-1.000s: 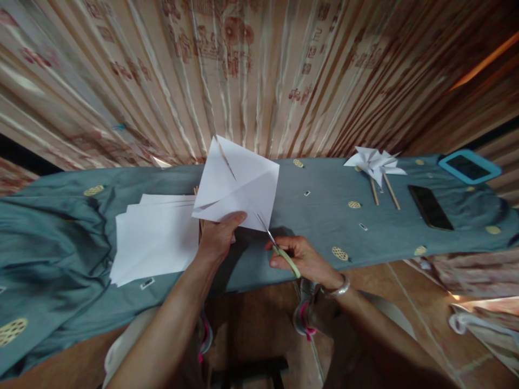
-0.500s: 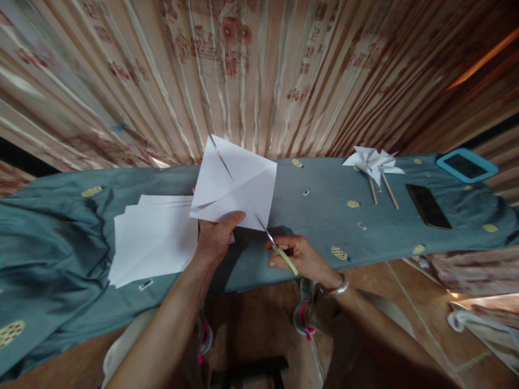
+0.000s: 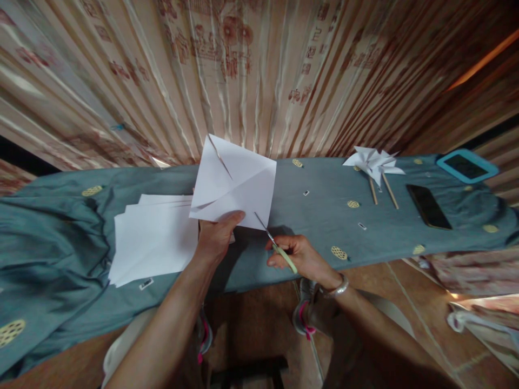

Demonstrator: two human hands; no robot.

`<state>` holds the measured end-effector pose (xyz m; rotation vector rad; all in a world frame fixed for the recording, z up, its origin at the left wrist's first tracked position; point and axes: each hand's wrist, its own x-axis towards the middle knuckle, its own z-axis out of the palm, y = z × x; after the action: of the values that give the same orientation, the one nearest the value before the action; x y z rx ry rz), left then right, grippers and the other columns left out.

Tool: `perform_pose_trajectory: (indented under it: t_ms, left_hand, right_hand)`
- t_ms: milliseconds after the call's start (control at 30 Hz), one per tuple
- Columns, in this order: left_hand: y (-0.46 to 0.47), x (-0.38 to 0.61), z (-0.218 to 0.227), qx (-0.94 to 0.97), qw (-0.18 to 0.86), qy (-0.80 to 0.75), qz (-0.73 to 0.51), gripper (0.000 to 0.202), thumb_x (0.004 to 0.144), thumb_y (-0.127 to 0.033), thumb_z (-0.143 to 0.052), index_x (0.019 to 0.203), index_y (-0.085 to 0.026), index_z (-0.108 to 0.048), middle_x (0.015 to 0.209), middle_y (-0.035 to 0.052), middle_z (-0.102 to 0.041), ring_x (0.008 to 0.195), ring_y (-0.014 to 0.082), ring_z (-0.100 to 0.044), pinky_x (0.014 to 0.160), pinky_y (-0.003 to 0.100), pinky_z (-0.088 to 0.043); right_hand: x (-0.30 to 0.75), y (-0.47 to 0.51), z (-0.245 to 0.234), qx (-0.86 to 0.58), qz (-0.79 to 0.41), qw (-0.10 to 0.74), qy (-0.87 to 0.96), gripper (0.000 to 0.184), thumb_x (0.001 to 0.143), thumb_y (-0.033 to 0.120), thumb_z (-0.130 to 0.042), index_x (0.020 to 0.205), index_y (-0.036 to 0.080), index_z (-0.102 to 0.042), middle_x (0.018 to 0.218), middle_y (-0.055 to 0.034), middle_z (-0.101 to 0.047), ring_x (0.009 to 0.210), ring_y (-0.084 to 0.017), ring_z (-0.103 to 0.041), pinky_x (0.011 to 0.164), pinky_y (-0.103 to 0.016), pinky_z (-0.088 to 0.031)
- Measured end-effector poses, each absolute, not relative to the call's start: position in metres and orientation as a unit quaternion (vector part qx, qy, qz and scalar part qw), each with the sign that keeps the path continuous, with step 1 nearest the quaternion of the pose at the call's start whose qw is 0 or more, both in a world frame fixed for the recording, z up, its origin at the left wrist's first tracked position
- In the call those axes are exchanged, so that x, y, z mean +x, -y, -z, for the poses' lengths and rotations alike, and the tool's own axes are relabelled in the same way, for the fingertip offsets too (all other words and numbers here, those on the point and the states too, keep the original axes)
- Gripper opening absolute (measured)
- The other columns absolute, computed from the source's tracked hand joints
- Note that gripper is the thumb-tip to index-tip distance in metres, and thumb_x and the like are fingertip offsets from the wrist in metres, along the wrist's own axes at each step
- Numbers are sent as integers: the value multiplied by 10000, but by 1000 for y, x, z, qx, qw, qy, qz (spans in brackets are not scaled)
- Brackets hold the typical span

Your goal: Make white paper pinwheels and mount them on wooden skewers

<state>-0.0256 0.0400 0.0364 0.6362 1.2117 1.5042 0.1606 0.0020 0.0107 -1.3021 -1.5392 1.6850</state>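
Note:
My left hand (image 3: 217,235) grips a square sheet of white paper (image 3: 243,173) by its lower edge, thumb on top. Slits run inward from the paper's upper left and lower left corners, and crease lines cross its middle. In my right hand (image 3: 298,256) are scissors (image 3: 285,257) with light green handles. Their blades lie at the lower right corner of the sheet, pointing toward its middle, and look closed or nearly so. The fingers of my left hand are hidden under the paper.
A stack of white paper (image 3: 156,237) lies to the left on the teal cloth (image 3: 320,216). White paper pinwheels (image 3: 375,162) on wooden sticks rest at the right, beside a dark phone (image 3: 428,206) and a blue-framed device (image 3: 467,165). A patterned curtain (image 3: 251,81) hangs behind.
The scissor blades have come together at the lower right corner of the paper, and the handles have shifted up slightly. The sheet has hardly moved in my left hand.

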Motion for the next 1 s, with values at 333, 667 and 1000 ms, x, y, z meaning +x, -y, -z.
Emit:
perform_pose_trajectory:
  t_ms: [333,667,1000]
  left_hand:
    - [-40,-25,-37,258,535,-492,-637,512,406,-187,-842,884,-150,-662,829,34,-700,778,189,-633,814,358,-502]
    - [-37,-24,-28,295,518,-524,-608,448,420,-240,-863,819,-156,-679,775,60,-710,894,283,-662,776,402,-540]
    - [-33,-20,-21,302,540,-505,-602,450,464,-218,-846,869,-149,-662,850,48,-716,812,222,-661,767,363,-528]
  right_hand:
    - [157,-1,-12,-480,-657,259,520,457,549,520,-838,755,162,-640,535,42,-552,494,-87,-476,474,-207,-375]
    - [161,-2,-15,-475,-611,264,576,462,598,546,-805,764,150,-633,547,62,-450,501,-67,-350,458,-202,-273]
    - [157,-3,-23,-479,-609,260,577,513,576,587,-799,797,148,-650,566,55,-439,512,-81,-322,461,-221,-249]
